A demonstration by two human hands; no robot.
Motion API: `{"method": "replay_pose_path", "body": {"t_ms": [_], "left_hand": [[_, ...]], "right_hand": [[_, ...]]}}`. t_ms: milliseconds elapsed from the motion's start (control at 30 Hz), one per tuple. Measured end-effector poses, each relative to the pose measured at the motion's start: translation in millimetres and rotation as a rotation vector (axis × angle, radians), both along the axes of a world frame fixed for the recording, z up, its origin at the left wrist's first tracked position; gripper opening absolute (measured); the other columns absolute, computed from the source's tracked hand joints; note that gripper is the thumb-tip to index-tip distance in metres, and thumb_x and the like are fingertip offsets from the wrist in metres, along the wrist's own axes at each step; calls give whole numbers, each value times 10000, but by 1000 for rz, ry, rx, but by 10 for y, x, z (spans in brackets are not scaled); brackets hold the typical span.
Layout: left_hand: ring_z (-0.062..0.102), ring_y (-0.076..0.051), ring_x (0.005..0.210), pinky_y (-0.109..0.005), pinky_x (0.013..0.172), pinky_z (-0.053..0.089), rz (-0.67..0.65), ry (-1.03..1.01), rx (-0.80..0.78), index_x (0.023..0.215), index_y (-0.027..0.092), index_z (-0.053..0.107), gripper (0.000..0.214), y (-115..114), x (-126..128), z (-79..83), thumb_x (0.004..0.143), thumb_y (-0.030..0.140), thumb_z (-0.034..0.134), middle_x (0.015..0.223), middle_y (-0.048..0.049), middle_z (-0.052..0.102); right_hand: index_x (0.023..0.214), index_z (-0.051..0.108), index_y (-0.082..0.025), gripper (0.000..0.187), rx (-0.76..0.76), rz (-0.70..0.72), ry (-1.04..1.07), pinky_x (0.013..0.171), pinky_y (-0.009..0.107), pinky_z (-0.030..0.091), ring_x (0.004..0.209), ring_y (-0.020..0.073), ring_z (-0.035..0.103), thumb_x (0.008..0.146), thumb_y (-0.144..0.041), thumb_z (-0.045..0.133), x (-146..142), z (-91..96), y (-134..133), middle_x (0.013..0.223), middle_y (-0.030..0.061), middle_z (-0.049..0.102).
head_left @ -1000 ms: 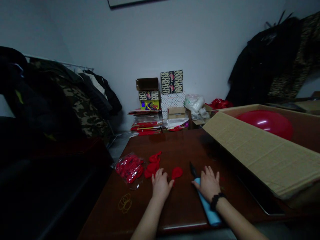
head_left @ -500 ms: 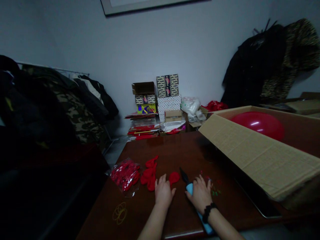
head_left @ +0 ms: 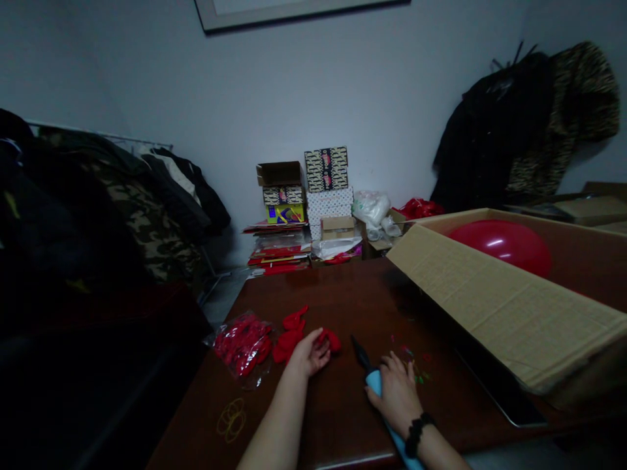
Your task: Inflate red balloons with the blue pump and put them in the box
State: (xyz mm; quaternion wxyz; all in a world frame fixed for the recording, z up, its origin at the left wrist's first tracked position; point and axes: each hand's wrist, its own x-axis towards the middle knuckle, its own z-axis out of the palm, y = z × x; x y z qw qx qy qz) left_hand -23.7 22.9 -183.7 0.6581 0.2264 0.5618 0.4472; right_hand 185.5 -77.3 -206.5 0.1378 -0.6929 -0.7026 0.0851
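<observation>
My left hand (head_left: 312, 353), turned on its side with curled fingers, is closed on a limp red balloon (head_left: 332, 340). Other uninflated red balloons (head_left: 289, 339) lie just left of it, partly behind the hand. Farther left is a clear plastic bag of red balloons (head_left: 243, 346). My right hand (head_left: 399, 393), with a black band at the wrist, rests over a light-blue balloon pump (head_left: 374, 378), thumb on one side and fingers on the other. The pump's black nozzle (head_left: 360, 353) points away from me. My right palm hides part of its barrel.
An open cardboard box (head_left: 509, 307) holding an inflated red balloon (head_left: 502, 245) stands at the right. A dark flat device (head_left: 509, 398) lies beneath its edge. Yellow rubber bands (head_left: 231, 420) lie front left; small coloured bands (head_left: 420, 373) lie beside my right hand.
My left hand has rolled from palm-down to its side and closed on the single red balloon, which has bunched up and shifted slightly left. My right hand stays on the pump.
</observation>
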Motion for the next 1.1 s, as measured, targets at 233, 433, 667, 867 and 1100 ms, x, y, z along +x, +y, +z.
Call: {"method": "replay_pose_path", "body": {"t_ms": [233,433,667,867,1100], "left_hand": [[656,-147,664,-320,734,508,203,-459,-92,817,164,585,72,-73,132,-278,762,169,630,725,-28,671],[680,-167,795,-292,756,495,226,-551,-40,871,159,602,89,-41,165,-501,784,173,616,841,-52,699],[660,-183,917,-312,814,470,185,-599,-5,900,167,617,115,-42,134,-559,802,227,616,945,-65,698],[662,-189,911,-320,822,472,215,-594,53,879,159,609,127,-83,158,-627,769,200,660,937,-75,695],[674,-200,869,-343,798,502,253,-567,110,800,154,578,136,-88,183,-685,730,137,693,866,-79,703]], "right_hand": [[1080,604,-128,477,34,47,32,1103,545,76,1330,323,279,716,-418,501,-28,58,-64,1318,144,496],[1115,582,-189,458,79,211,90,1126,510,58,1355,290,249,715,-407,532,-33,49,-267,1360,100,465],[1156,563,-184,503,91,303,64,1130,517,39,1373,288,199,685,-360,553,-72,-24,-295,1377,95,445],[1163,557,-189,480,83,318,74,1129,525,38,1379,280,183,726,-382,520,-74,2,-324,1395,89,424],[1193,544,-187,502,88,334,57,1126,539,67,1375,293,197,743,-408,518,-31,-74,-363,1394,98,428]]}}
